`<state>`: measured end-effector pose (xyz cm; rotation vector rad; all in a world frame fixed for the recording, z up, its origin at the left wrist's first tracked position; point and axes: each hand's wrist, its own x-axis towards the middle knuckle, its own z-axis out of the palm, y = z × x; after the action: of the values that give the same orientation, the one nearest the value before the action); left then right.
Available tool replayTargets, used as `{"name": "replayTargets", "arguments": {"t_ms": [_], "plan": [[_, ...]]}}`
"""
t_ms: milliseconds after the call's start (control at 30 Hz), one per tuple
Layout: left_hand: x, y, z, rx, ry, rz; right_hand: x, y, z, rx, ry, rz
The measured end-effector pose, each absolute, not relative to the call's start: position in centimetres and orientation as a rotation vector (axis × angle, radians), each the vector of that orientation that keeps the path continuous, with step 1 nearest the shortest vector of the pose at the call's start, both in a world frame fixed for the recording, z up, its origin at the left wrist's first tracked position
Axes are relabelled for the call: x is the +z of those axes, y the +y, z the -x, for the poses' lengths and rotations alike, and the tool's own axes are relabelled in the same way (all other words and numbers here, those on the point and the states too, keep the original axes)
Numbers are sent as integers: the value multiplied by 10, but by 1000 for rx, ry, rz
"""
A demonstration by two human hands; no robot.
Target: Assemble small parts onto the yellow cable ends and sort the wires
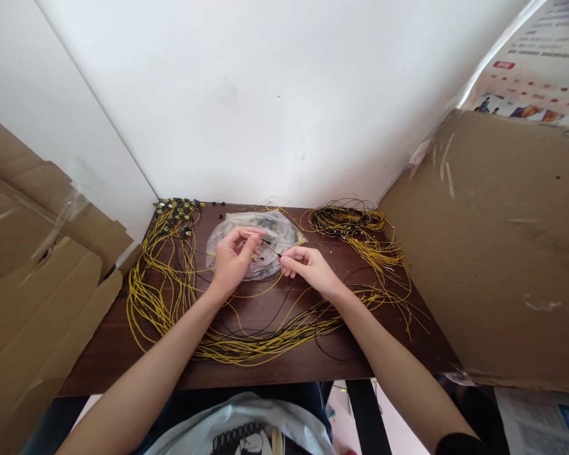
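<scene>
Over a clear plastic bag [213, 243] at the middle of the table, my left hand [236, 254] pinches a thin yellow and black wire [270, 248]. My right hand [308, 268] is closed on the same wire, at a small dark piece just right of the bag's centre. More wire hangs below the fingers in a loose curve. A long bundle of yellow and black wires [265, 344] runs under both forearms along the near side of the table and bends up at the left.
Small black and yellow connectors [177, 212] cluster at the back left. A coiled wire bundle [351, 221] lies at the back right. Cardboard panels [497, 253] flank the brown table [246, 376], and a white wall [265, 107] stands behind.
</scene>
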<state>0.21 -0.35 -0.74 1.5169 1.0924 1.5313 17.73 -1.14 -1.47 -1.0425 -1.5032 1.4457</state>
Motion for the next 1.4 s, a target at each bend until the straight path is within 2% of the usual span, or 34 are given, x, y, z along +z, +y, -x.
{"name": "replayTargets", "arguments": {"t_ms": [233,367,700,1000,1400], "plan": [[1,6,12,1744,940,-1169,-12,-12,-178,1427,-1492,1047],[3,8,15,1738,915,-1061,-11,-13,-178,1419,-1483,1052],[-2,-9,-2,1054,840,-1427,-15,-12,-177,1423,-1502,1014],[-5,-7,-4,1161,962,-1742,-16,-12,-178,1430,-1510,996],[-3,-7,-2,1243,1006,-1677,-13,-13,-177,1452,-1512,1008]]}}
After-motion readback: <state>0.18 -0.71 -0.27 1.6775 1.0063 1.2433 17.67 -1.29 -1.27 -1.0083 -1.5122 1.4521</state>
